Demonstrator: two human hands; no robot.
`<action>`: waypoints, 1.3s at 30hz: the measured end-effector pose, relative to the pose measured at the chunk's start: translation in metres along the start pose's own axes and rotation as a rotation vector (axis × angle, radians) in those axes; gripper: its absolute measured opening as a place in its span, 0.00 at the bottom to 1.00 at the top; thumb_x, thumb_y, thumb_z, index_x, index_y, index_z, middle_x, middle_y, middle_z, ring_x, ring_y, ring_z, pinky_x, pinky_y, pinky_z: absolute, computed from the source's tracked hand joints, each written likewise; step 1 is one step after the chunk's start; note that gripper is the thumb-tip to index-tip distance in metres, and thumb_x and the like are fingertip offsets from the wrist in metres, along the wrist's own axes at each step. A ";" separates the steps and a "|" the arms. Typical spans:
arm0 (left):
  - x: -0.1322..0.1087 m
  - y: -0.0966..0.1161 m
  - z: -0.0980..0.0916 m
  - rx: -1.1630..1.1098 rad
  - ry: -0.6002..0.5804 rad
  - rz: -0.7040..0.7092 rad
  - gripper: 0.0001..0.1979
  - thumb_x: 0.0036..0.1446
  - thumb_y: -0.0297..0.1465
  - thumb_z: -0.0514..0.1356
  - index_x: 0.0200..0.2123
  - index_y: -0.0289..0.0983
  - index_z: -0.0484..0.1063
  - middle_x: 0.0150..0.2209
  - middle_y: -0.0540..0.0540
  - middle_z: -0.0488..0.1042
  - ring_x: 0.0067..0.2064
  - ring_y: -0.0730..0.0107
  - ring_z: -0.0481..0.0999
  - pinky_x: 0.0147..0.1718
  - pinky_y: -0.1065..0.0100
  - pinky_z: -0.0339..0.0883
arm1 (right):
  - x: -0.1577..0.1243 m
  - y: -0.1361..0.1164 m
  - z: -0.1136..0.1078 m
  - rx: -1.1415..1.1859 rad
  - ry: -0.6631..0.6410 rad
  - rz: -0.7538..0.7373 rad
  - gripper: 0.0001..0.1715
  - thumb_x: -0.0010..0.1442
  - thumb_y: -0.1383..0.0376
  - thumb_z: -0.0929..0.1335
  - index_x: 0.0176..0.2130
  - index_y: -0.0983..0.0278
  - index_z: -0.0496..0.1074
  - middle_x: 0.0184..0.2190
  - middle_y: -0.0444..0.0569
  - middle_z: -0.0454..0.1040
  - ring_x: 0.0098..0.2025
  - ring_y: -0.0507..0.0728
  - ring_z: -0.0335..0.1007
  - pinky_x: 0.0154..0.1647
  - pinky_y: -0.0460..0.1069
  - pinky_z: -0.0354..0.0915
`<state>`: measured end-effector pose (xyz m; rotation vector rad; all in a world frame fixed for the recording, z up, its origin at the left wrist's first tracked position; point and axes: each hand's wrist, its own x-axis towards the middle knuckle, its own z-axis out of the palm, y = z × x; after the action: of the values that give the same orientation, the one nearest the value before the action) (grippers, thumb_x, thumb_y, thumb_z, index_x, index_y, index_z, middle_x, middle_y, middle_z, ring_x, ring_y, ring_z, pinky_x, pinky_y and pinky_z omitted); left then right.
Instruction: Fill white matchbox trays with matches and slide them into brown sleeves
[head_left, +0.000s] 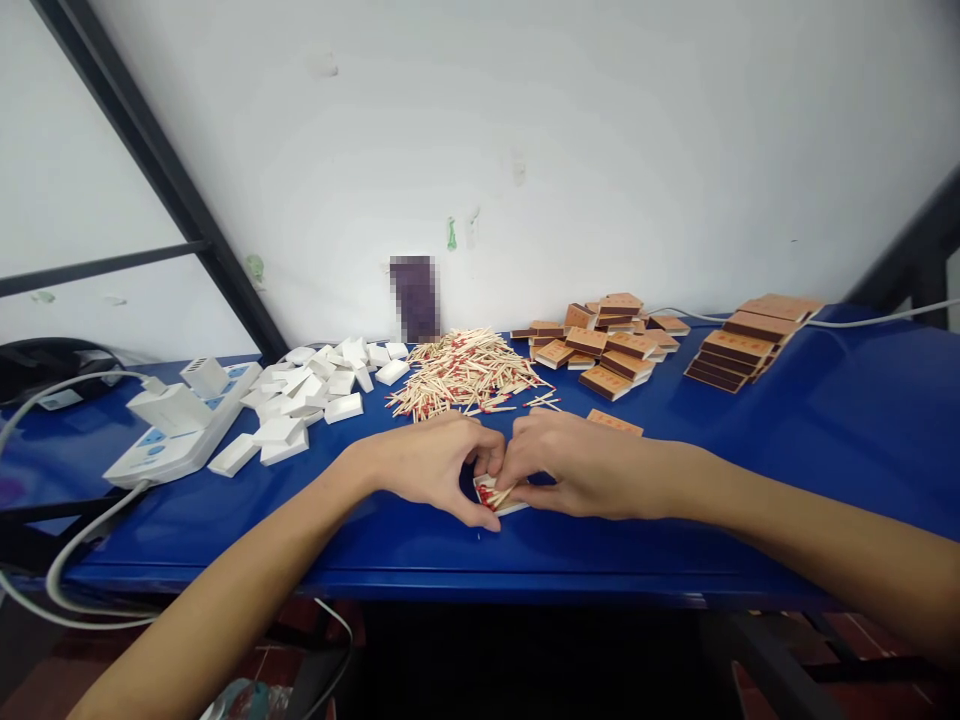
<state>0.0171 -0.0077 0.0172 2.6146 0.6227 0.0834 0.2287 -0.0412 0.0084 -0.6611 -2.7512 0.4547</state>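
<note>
My left hand [435,462] and my right hand [577,462] meet over a small white matchbox tray [496,496] on the blue table [825,440]. Both pinch the tray, which holds red-tipped matches; my right fingers press a few matches into it. Just behind my hands lies a heap of loose matches [465,372]. A pile of empty white trays [315,390] lies to the left. A heap of brown matchbox sleeves [607,345] is behind on the right, and one sleeve [615,422] peeks out behind my right hand.
A neat stack of brown boxes [750,342] sits far right. A white power strip [176,425] with plugs and cables lies at the left edge. A white wall stands behind the table, and dark metal frame bars rise at both sides.
</note>
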 end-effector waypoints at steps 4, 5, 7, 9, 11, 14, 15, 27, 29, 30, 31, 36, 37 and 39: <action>0.001 -0.003 0.000 0.005 0.020 0.035 0.20 0.47 0.45 0.69 0.33 0.36 0.71 0.31 0.50 0.73 0.33 0.69 0.71 0.34 0.69 0.61 | -0.001 0.002 0.000 -0.052 -0.015 0.028 0.08 0.62 0.67 0.69 0.37 0.59 0.79 0.33 0.45 0.80 0.33 0.53 0.72 0.32 0.46 0.60; 0.001 -0.003 0.000 0.009 0.023 0.042 0.19 0.47 0.44 0.69 0.33 0.36 0.70 0.31 0.50 0.73 0.33 0.69 0.71 0.34 0.69 0.61 | -0.002 0.003 0.000 -0.058 -0.011 0.035 0.07 0.61 0.67 0.69 0.37 0.59 0.79 0.33 0.45 0.80 0.32 0.53 0.72 0.31 0.46 0.60; 0.001 -0.005 0.000 0.015 0.026 0.049 0.19 0.48 0.43 0.69 0.34 0.36 0.71 0.31 0.50 0.73 0.33 0.68 0.71 0.34 0.69 0.61 | -0.002 0.004 0.000 -0.060 0.005 0.050 0.07 0.61 0.66 0.69 0.37 0.60 0.79 0.32 0.45 0.79 0.32 0.53 0.72 0.30 0.46 0.60; 0.001 -0.006 0.000 0.017 0.031 0.049 0.18 0.47 0.42 0.70 0.34 0.36 0.71 0.31 0.50 0.73 0.33 0.69 0.71 0.35 0.69 0.62 | -0.002 0.005 0.000 -0.042 0.011 0.052 0.07 0.61 0.64 0.69 0.37 0.60 0.79 0.32 0.45 0.79 0.32 0.53 0.72 0.31 0.45 0.61; 0.000 -0.008 0.000 0.010 0.037 0.046 0.18 0.47 0.41 0.70 0.34 0.36 0.71 0.31 0.50 0.73 0.33 0.69 0.71 0.35 0.69 0.62 | -0.001 0.007 0.000 -0.018 0.014 0.033 0.07 0.62 0.64 0.69 0.37 0.61 0.79 0.33 0.45 0.80 0.32 0.52 0.73 0.32 0.45 0.62; -0.001 -0.009 0.000 -0.010 0.045 0.035 0.17 0.46 0.39 0.70 0.33 0.36 0.71 0.31 0.50 0.73 0.33 0.69 0.72 0.35 0.69 0.63 | -0.001 0.010 0.001 -0.001 0.044 0.004 0.08 0.62 0.64 0.68 0.37 0.62 0.79 0.33 0.46 0.79 0.33 0.53 0.73 0.33 0.45 0.63; -0.001 -0.009 -0.001 -0.013 0.047 0.031 0.16 0.46 0.38 0.70 0.33 0.36 0.71 0.31 0.50 0.74 0.33 0.69 0.72 0.35 0.69 0.63 | -0.001 0.011 0.002 0.002 0.062 -0.002 0.07 0.62 0.64 0.68 0.36 0.62 0.78 0.32 0.46 0.79 0.33 0.53 0.73 0.33 0.46 0.63; -0.002 -0.005 -0.003 0.023 0.054 0.019 0.16 0.47 0.38 0.69 0.33 0.36 0.70 0.33 0.49 0.73 0.34 0.69 0.71 0.35 0.69 0.62 | -0.007 0.008 -0.012 -0.039 0.017 -0.006 0.12 0.58 0.72 0.64 0.43 0.62 0.68 0.36 0.47 0.72 0.34 0.54 0.64 0.36 0.49 0.59; -0.002 -0.005 -0.003 0.029 0.047 0.000 0.16 0.47 0.39 0.69 0.31 0.36 0.69 0.32 0.50 0.72 0.33 0.70 0.70 0.33 0.70 0.61 | -0.007 0.008 -0.013 -0.065 -0.007 0.044 0.04 0.61 0.69 0.63 0.38 0.62 0.66 0.32 0.45 0.70 0.30 0.53 0.61 0.32 0.48 0.56; -0.002 -0.005 -0.004 0.040 0.044 -0.007 0.16 0.47 0.40 0.69 0.30 0.36 0.68 0.31 0.50 0.71 0.32 0.70 0.69 0.32 0.70 0.59 | -0.007 0.009 -0.013 -0.072 -0.027 0.076 0.02 0.63 0.67 0.63 0.35 0.62 0.64 0.31 0.44 0.69 0.29 0.53 0.59 0.31 0.48 0.55; -0.002 -0.005 -0.004 0.056 0.042 -0.010 0.17 0.47 0.40 0.69 0.28 0.36 0.66 0.30 0.51 0.70 0.30 0.72 0.67 0.31 0.70 0.58 | -0.006 0.009 -0.013 -0.074 -0.052 0.104 0.06 0.64 0.64 0.62 0.34 0.62 0.63 0.29 0.44 0.68 0.28 0.52 0.58 0.30 0.48 0.54; -0.001 -0.006 -0.004 0.113 0.050 0.010 0.23 0.47 0.41 0.69 0.23 0.37 0.57 0.26 0.54 0.64 0.27 0.75 0.62 0.30 0.70 0.53 | -0.005 0.009 -0.006 -0.095 -0.136 0.115 0.13 0.70 0.57 0.59 0.35 0.61 0.63 0.30 0.45 0.69 0.30 0.54 0.61 0.32 0.49 0.53; 0.000 -0.006 -0.003 0.115 0.053 0.009 0.24 0.47 0.41 0.69 0.23 0.37 0.56 0.25 0.55 0.64 0.27 0.75 0.61 0.30 0.69 0.53 | -0.004 0.009 -0.003 -0.105 -0.142 0.099 0.14 0.70 0.57 0.58 0.36 0.62 0.64 0.31 0.46 0.69 0.31 0.55 0.62 0.33 0.49 0.54; 0.000 -0.006 -0.003 0.115 0.054 0.003 0.25 0.46 0.41 0.69 0.22 0.37 0.54 0.25 0.55 0.63 0.27 0.75 0.61 0.30 0.69 0.53 | -0.004 0.010 0.001 -0.112 -0.147 0.078 0.14 0.70 0.57 0.58 0.37 0.62 0.64 0.33 0.47 0.70 0.32 0.55 0.63 0.34 0.50 0.54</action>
<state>0.0139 -0.0020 0.0178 2.7317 0.6604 0.1233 0.2356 -0.0350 0.0037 -0.7949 -2.9152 0.3825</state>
